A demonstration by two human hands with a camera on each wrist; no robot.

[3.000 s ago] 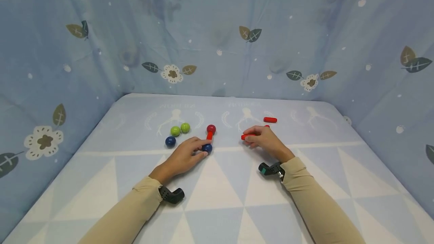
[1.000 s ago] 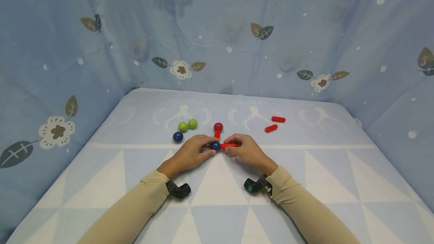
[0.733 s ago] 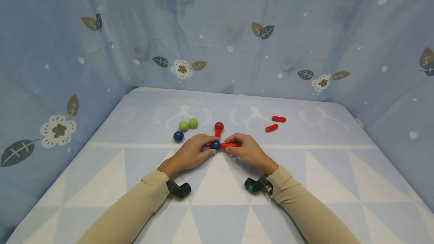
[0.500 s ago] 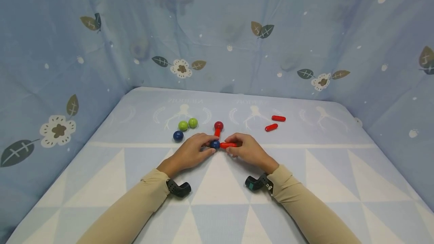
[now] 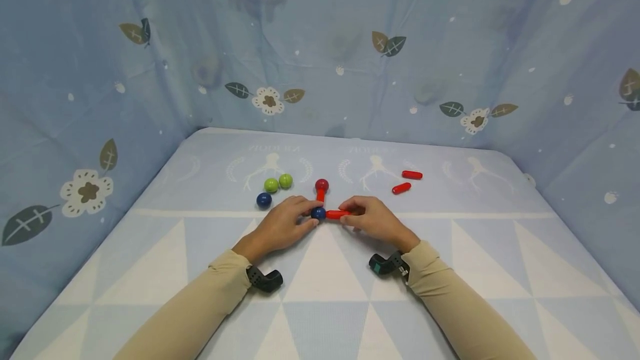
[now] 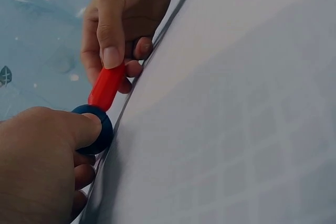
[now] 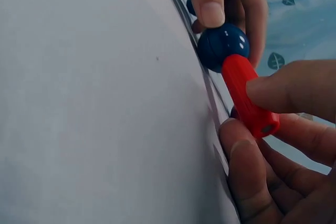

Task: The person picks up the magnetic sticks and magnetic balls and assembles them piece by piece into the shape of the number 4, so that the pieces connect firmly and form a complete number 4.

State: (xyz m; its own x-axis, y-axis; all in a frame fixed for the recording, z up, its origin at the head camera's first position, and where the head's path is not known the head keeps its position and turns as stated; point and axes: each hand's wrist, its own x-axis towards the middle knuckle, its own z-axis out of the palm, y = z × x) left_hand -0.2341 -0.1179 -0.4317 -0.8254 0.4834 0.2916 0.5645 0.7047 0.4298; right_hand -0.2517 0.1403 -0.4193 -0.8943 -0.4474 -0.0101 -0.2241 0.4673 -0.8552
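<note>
My left hand pinches a dark blue ball between thumb and fingers on the table. A red rod touches the ball's right side. My right hand holds that rod near its far end, thumb on one side and fingers on the other. The right wrist view shows a small grey disc in the free end of the rod. Another red rod runs from beside the blue ball back to a dark red ball; my left fingertips partly cover its near end.
Two green balls and a second dark blue ball lie left of centre. Two loose red rods are at the back right. A patterned cloth surrounds the table at the back and sides.
My right hand has brought the red rod leftward from the right to the blue ball. In the last half second its grip has slid right along the rod, and the left hand stays still.
</note>
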